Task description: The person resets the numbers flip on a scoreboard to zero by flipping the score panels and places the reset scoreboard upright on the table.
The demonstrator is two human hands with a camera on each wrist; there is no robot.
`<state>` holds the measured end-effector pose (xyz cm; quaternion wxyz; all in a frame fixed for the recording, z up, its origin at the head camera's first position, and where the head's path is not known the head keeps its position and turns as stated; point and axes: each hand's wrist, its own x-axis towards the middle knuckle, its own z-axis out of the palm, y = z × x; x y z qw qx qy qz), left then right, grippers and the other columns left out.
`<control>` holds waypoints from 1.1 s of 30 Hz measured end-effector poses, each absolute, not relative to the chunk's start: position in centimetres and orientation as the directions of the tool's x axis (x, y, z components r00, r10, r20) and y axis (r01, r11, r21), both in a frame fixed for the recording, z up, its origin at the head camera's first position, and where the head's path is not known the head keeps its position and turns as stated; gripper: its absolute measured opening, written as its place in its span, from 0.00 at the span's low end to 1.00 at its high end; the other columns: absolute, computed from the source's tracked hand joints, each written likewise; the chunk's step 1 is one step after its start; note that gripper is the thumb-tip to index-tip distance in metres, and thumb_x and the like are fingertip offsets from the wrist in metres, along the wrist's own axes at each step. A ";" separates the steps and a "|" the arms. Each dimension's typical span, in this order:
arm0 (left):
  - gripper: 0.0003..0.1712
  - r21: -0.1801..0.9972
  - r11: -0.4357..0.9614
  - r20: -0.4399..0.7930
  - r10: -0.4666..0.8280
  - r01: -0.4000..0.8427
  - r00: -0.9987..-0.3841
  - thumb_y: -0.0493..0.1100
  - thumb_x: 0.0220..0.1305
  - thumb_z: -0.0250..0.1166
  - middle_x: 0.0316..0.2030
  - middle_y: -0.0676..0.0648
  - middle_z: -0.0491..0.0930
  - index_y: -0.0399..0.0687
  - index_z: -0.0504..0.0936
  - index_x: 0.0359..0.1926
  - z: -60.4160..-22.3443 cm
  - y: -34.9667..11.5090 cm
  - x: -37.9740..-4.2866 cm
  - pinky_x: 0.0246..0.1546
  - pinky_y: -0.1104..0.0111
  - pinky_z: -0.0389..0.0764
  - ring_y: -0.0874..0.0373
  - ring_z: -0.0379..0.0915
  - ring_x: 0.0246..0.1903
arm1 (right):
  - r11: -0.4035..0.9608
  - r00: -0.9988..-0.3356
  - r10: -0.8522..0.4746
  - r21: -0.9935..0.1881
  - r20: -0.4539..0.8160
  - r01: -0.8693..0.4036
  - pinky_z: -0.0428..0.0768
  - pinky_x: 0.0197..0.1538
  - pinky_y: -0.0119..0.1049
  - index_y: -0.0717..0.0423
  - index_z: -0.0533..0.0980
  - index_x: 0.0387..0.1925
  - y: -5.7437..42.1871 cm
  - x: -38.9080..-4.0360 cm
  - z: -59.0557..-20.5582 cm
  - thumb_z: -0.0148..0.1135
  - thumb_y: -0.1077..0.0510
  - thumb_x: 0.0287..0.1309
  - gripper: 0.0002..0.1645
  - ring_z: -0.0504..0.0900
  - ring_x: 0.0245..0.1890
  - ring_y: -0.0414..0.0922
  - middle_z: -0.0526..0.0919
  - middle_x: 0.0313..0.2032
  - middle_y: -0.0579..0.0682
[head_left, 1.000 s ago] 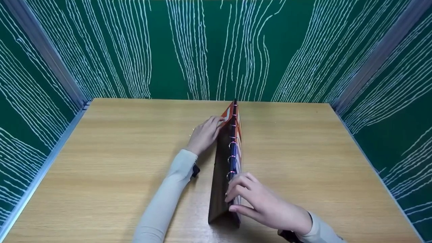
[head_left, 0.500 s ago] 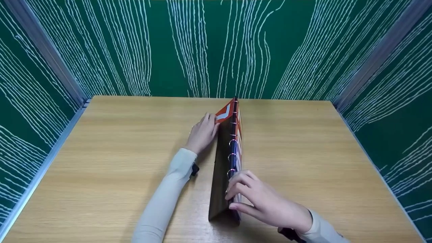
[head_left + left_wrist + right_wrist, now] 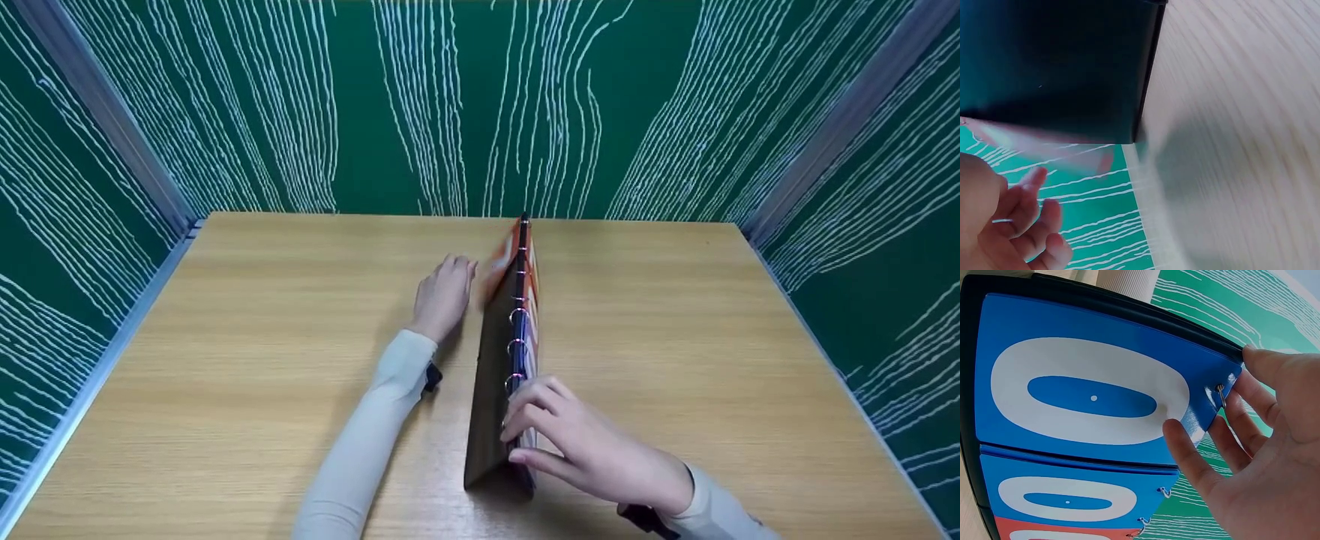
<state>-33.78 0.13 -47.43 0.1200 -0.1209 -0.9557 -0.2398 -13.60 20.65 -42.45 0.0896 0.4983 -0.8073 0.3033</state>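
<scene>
A tabletop flip scoreboard (image 3: 491,397) stands tent-like on the table, its dark back panel to the left and metal rings along its top. My right hand (image 3: 585,446) grips the top edge at the near end. In the right wrist view, the thumb is at the top corner and a finger touches the blue "0" card (image 3: 1072,320); smaller blue and red number cards show below. An orange-red card (image 3: 501,262) hangs blurred over the far end of the back. Beside it, my left hand (image 3: 442,296) is off the scoreboard, fingers (image 3: 1050,216) loosely bent and holding nothing.
The wooden table (image 3: 285,315) extends on both sides of the scoreboard. Green walls (image 3: 487,112) with white wavy lines enclose its back and sides, with grey posts (image 3: 112,112) at the corners.
My left hand has let go of the orange-red card and moved slightly left. The card has dropped from its raised position and is blurred. My right hand stays in place.
</scene>
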 end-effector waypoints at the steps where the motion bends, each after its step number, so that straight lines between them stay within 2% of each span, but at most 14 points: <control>1: 0.22 0.429 0.854 0.300 0.174 0.295 -0.938 0.50 0.82 0.45 0.46 0.43 0.82 0.42 0.80 0.57 -47.4 0.1 -33.8 0.44 0.55 0.86 0.49 0.83 0.43 | 0.317 -0.484 -0.752 -0.398 0.448 -0.861 0.73 0.61 0.34 0.44 0.77 0.47 20.6 -13.6 -42.4 0.64 0.55 0.68 0.08 0.71 0.58 0.41 0.77 0.52 0.43; 4: 0.22 0.445 0.847 0.290 0.173 0.292 -0.941 0.50 0.82 0.46 0.49 0.44 0.82 0.43 0.81 0.57 -47.3 0.3 -33.8 0.48 0.57 0.86 0.50 0.84 0.47 | 0.318 -0.486 -0.755 -0.402 0.440 -0.858 0.74 0.61 0.36 0.44 0.77 0.47 20.6 -13.6 -42.5 0.64 0.56 0.68 0.09 0.71 0.58 0.42 0.77 0.52 0.43; 12: 0.20 0.457 0.823 0.240 0.251 0.338 -0.938 0.57 0.76 0.56 0.47 0.47 0.81 0.47 0.80 0.53 -47.6 0.5 -33.6 0.45 0.57 0.84 0.53 0.79 0.43 | 0.282 -0.432 -0.747 -0.347 0.505 -0.894 0.71 0.60 0.34 0.45 0.78 0.46 20.4 -13.8 -42.6 0.69 0.59 0.61 0.13 0.71 0.56 0.42 0.77 0.51 0.42; 17: 0.18 0.468 0.825 0.229 0.235 0.319 -0.945 0.57 0.74 0.58 0.46 0.48 0.80 0.50 0.79 0.51 -47.5 0.7 -33.6 0.47 0.58 0.84 0.53 0.77 0.42 | 0.271 -0.412 -0.741 -0.326 0.531 -0.906 0.71 0.60 0.34 0.45 0.77 0.46 20.4 -13.9 -42.7 0.70 0.59 0.61 0.14 0.71 0.55 0.43 0.77 0.50 0.43; 22: 0.18 0.439 0.841 0.254 0.221 0.316 -0.942 0.56 0.74 0.59 0.47 0.47 0.82 0.50 0.79 0.52 -47.5 1.0 -33.7 0.48 0.58 0.84 0.54 0.78 0.42 | 0.277 -0.432 -0.746 -0.353 0.507 -0.894 0.72 0.60 0.35 0.45 0.77 0.46 20.5 -13.8 -42.6 0.68 0.59 0.63 0.12 0.71 0.56 0.42 0.77 0.51 0.43; 27: 0.17 0.418 0.856 0.262 0.207 0.305 -0.942 0.55 0.76 0.58 0.45 0.47 0.82 0.48 0.80 0.51 -47.6 1.3 -33.6 0.46 0.60 0.84 0.54 0.78 0.40 | 0.293 -0.452 -0.750 -0.370 0.483 -0.882 0.73 0.60 0.35 0.45 0.78 0.46 20.5 -13.7 -42.5 0.68 0.59 0.63 0.12 0.71 0.56 0.42 0.77 0.51 0.42; 33: 0.21 0.404 0.877 0.249 0.169 0.261 -0.954 0.56 0.77 0.56 0.44 0.46 0.85 0.46 0.83 0.52 -47.7 1.6 -33.6 0.44 0.58 0.86 0.53 0.81 0.39 | 0.312 -0.475 -0.752 -0.389 0.457 -0.867 0.73 0.60 0.35 0.45 0.78 0.46 20.6 -13.6 -42.4 0.66 0.57 0.65 0.10 0.71 0.57 0.42 0.77 0.51 0.42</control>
